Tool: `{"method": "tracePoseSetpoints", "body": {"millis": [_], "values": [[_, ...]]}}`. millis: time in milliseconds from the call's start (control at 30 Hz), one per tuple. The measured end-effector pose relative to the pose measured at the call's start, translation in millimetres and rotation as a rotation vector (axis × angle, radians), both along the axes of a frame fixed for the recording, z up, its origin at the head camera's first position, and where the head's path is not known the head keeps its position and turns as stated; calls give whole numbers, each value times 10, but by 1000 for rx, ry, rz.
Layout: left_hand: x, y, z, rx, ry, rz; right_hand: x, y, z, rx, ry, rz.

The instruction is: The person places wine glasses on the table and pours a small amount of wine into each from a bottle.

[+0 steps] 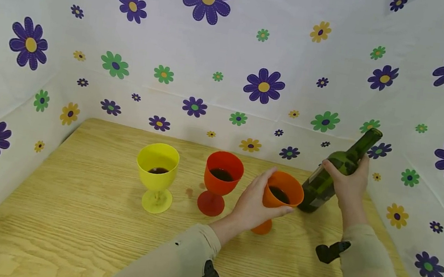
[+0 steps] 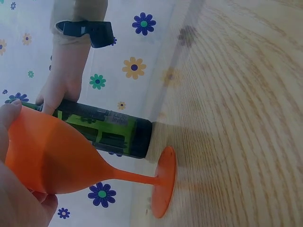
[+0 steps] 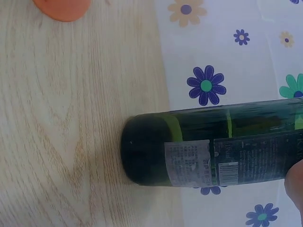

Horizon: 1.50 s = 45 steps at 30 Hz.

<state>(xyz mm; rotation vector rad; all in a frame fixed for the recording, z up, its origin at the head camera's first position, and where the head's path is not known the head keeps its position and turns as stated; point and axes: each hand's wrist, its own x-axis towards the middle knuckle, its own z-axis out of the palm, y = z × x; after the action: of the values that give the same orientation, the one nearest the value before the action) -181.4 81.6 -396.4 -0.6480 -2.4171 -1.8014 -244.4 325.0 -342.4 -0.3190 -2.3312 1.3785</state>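
Note:
My left hand (image 1: 254, 202) grips the bowl of an orange goblet (image 1: 286, 186), thumb along the near side of the rim and fingers round the far side. Dark liquid shows inside it. In the left wrist view the goblet's foot (image 2: 164, 182) is close to the tabletop. My right hand (image 1: 350, 184) holds a green glass wine bottle (image 1: 343, 165) around its upper body, neck up and mouth uncorked. In the right wrist view the bottle's base (image 3: 137, 150) is right at the wood, with a printed label (image 3: 189, 163) above it.
A red goblet (image 1: 221, 185) stands left of the orange one, and a yellow goblet (image 1: 158, 174) further left; both contain dark liquid. Small wet spots (image 1: 189, 192) mark the wooden table (image 1: 86, 195). Flower-print cloth (image 1: 225, 46) walls the back and both sides.

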Motion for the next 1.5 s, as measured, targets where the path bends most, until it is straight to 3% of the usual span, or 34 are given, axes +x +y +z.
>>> {"method": "tracePoseSetpoints", "body": {"millis": [400,533,633,767,833,933,1000,1133,1333,1500], "values": [[4,-12,-18,5,-18,22,-62,-24,-26,-3,-6,8],[38,-25,-35,5,-20,53,-15,-104,-33,-53,50,-21],[72,-47,-31,-2,5,71,59,-191,-59,-28,183,-76],[125,-99,14,-12,68,83,139,-314,-115,161,483,-106],[152,-136,54,-10,99,80,147,-369,-146,276,630,-45],[199,-209,140,3,127,64,139,-447,-190,425,730,116],[226,-274,209,26,148,45,125,-489,-217,500,718,215],[262,-434,374,56,218,13,82,-553,-260,593,603,344],[250,-767,655,10,374,14,-3,-585,-264,624,392,419],[230,-1132,874,-25,409,26,-74,-588,-232,642,281,431]]}}
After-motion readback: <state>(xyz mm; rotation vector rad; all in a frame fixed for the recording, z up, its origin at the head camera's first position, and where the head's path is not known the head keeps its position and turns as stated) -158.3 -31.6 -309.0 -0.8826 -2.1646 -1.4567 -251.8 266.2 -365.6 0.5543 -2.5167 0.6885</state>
